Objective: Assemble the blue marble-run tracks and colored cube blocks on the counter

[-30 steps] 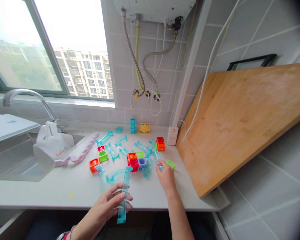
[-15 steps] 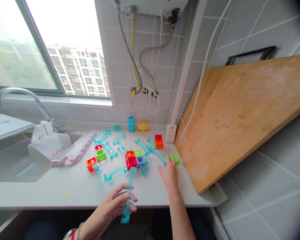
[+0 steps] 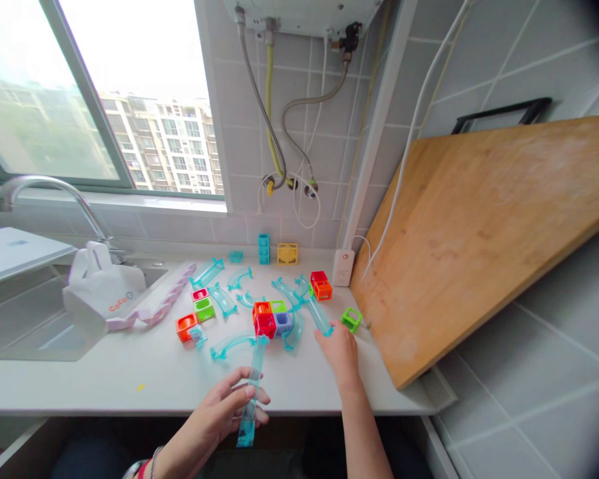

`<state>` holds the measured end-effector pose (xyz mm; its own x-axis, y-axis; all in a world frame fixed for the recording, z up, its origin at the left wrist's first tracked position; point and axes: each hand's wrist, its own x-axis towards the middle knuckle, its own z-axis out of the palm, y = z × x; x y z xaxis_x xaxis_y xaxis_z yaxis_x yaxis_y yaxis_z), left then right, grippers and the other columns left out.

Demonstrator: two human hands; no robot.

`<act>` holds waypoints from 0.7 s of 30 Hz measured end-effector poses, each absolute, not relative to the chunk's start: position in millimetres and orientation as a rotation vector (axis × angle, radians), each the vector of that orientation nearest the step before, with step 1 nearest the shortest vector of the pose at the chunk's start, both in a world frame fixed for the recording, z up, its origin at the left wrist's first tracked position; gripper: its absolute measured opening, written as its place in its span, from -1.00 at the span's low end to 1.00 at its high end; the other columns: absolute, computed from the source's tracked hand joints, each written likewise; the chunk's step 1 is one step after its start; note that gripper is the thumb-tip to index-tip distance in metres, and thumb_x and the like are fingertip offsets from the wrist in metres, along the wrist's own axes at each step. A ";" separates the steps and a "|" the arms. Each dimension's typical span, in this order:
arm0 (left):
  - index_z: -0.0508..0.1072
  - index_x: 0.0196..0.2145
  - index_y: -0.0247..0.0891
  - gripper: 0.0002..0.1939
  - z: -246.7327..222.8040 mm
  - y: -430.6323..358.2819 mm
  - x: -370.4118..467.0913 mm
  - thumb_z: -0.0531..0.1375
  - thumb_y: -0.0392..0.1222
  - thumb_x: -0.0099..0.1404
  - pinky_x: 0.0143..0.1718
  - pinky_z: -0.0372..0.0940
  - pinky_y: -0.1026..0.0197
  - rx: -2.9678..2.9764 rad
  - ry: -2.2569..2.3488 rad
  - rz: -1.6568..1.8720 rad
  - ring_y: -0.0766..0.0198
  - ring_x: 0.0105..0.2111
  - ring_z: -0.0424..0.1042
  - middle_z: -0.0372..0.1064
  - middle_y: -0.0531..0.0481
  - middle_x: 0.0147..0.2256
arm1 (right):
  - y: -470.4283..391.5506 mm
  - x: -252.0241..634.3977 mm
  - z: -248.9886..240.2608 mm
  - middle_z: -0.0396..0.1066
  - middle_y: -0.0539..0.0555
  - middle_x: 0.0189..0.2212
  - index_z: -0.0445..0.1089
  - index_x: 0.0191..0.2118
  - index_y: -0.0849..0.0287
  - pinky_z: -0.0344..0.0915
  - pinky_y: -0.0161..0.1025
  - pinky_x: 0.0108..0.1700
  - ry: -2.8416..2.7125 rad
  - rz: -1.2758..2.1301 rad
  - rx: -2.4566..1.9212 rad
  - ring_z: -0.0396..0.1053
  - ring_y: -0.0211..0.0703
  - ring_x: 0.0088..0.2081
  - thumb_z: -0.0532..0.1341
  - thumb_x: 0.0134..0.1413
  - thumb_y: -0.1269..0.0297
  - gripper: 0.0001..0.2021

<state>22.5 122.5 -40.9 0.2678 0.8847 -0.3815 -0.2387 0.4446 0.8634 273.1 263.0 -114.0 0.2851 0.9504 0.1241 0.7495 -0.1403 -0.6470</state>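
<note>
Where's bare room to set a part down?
Front-left white countertop, between grey sink and left hand, bar a small yellow scrap; also a gap between left hand and right hand. Crowded: mid-counter, where translucent teal plastic tracks lie around the red, green and purple plastic cube cluster.

Left wrist [image 3: 168, 455] with red band [image 3: 143, 469], thin bracelet [image 3: 154, 460], silvery piece [image 3: 132, 470], bare right forearm [image 3: 363, 426], dark legwear [image 3: 90, 454]

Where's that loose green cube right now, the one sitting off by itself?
In the head view, the green cube is on the right side of the counter, between the person's right hand and the wooden board.
</note>
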 end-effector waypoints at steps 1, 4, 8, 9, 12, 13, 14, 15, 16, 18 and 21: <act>0.35 0.04 -0.19 -0.55 -41.0 122.6 22.6 0.30 0.05 0.31 -0.17 0.29 0.08 0.780 1.021 0.870 0.07 -0.24 0.55 0.52 -0.12 -0.16 | 262.3 272.5 -113.9 0.53 0.24 -0.16 0.49 -0.08 0.23 0.32 -0.19 -0.14 -1.518 0.413 -1.942 0.52 0.11 -0.12 0.35 0.04 0.11 -0.63; 0.36 0.02 -0.19 -0.56 -40.8 122.5 23.2 0.31 0.06 0.29 -0.16 0.29 0.07 0.777 1.017 0.877 0.07 -0.24 0.54 0.52 -0.13 -0.16 | 261.4 271.7 -113.0 0.50 0.27 -0.11 0.50 -0.12 0.25 0.33 -0.20 -0.13 -1.521 0.392 -1.917 0.51 0.09 -0.12 0.35 0.02 0.11 -0.64; 0.38 0.01 -0.19 -0.57 -38.9 121.8 25.1 0.32 0.06 0.29 -0.17 0.29 0.08 0.772 1.020 0.878 0.07 -0.25 0.54 0.52 -0.12 -0.18 | 261.3 272.6 -110.7 0.54 0.21 -0.24 0.53 -0.18 0.23 0.32 -0.22 -0.14 -1.537 0.395 -1.860 0.51 0.03 -0.17 0.26 0.13 0.08 -0.69; 0.38 0.01 -0.19 -0.57 -38.6 121.6 25.5 0.32 0.06 0.29 -0.18 0.29 0.08 0.773 1.025 0.878 0.07 -0.25 0.54 0.52 -0.12 -0.18 | 261.2 272.9 -110.2 0.55 0.20 -0.27 0.55 -0.19 0.23 0.32 -0.22 -0.15 -1.541 0.400 -1.848 0.51 0.03 -0.19 0.22 0.16 0.07 -0.68; 0.39 0.01 -0.19 -0.56 -38.8 120.9 25.5 0.32 0.06 0.28 -0.19 0.28 0.08 0.774 1.037 0.887 0.06 -0.25 0.55 0.52 -0.14 -0.17 | 260.8 273.5 -109.0 0.58 0.21 -0.28 0.58 -0.17 0.21 0.31 -0.23 -0.16 -1.556 0.421 -1.814 0.52 0.04 -0.18 0.14 0.23 0.08 -0.65; 0.39 0.01 -0.19 -0.56 -39.4 120.8 25.1 0.32 0.06 0.28 -0.19 0.28 0.08 0.775 1.034 0.888 0.06 -0.25 0.55 0.52 -0.15 -0.17 | 260.5 273.7 -108.8 0.59 0.22 -0.25 0.58 -0.14 0.20 0.31 -0.23 -0.16 -1.560 0.429 -1.804 0.52 0.04 -0.16 0.12 0.25 0.09 -0.64; 0.39 0.01 -0.19 -0.56 -40.0 120.7 24.7 0.32 0.06 0.28 -0.19 0.29 0.08 0.775 1.029 0.884 0.06 -0.25 0.55 0.52 -0.15 -0.16 | 260.3 273.9 -108.6 0.60 0.22 -0.22 0.58 -0.12 0.20 0.31 -0.24 -0.15 -1.562 0.438 -1.797 0.52 0.04 -0.15 0.09 0.27 0.11 -0.63; 0.38 0.01 -0.19 -0.56 -40.7 120.6 24.3 0.32 0.07 0.28 -0.18 0.29 0.07 0.776 1.024 0.881 0.06 -0.25 0.55 0.52 -0.14 -0.17 | 260.0 274.1 -108.4 0.61 0.23 -0.21 0.59 -0.10 0.20 0.31 -0.24 -0.15 -1.562 0.447 -1.792 0.52 0.04 -0.13 0.06 0.29 0.12 -0.61; 0.38 0.01 -0.19 -0.55 -41.2 120.5 24.1 0.32 0.07 0.28 -0.18 0.29 0.07 0.777 1.021 0.877 0.07 -0.25 0.55 0.52 -0.14 -0.17 | 259.7 274.2 -108.1 0.61 0.23 -0.21 0.59 -0.10 0.20 0.30 -0.23 -0.15 -1.561 0.458 -1.791 0.53 0.05 -0.13 0.04 0.30 0.13 -0.60; 0.37 0.01 -0.20 -0.54 -41.5 120.3 24.3 0.32 0.07 0.28 -0.19 0.29 0.08 0.776 1.031 0.873 0.07 -0.25 0.55 0.52 -0.13 -0.18 | 259.1 274.3 -106.9 0.61 0.22 -0.27 0.60 -0.15 0.19 0.30 -0.23 -0.19 -1.555 0.480 -1.795 0.53 0.05 -0.17 0.00 0.32 0.14 -0.58; 0.36 0.01 -0.20 -0.53 -39.6 119.8 26.4 0.33 0.08 0.26 -0.20 0.29 0.09 0.771 1.058 0.878 0.08 -0.26 0.55 0.52 -0.14 -0.18 | 258.1 273.8 -103.8 0.60 0.21 -0.37 0.61 -0.24 0.17 0.28 -0.22 -0.27 -1.532 0.507 -1.808 0.52 0.07 -0.26 0.00 0.32 0.10 -0.56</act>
